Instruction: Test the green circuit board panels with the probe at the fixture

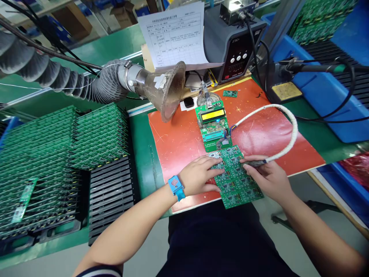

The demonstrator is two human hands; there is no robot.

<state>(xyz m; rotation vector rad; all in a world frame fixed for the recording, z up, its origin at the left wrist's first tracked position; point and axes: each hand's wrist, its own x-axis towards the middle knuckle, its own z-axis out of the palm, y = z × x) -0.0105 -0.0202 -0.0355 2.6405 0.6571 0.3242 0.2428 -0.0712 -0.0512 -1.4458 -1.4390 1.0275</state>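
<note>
A green panel of circuit boards [236,181] lies on the red mat [178,142] at the table's front edge. My left hand [198,175] presses flat on the panel's left side; a blue wrist strap [176,187] is on that wrist. My right hand [266,175] grips a dark probe tip [253,164] at the end of a white sleeved cable [288,127], held against the panel's right edge. The cable loops back to a green programmer board with a yellow display [213,123] just beyond the panel.
Racks of green boards [57,154] in black trays fill the left. A fume hose with a funnel [164,86] hangs over the mat's left corner. A soldering station [233,42], iron stand [285,90], paper form [175,34] and blue bins [331,88] stand behind and right.
</note>
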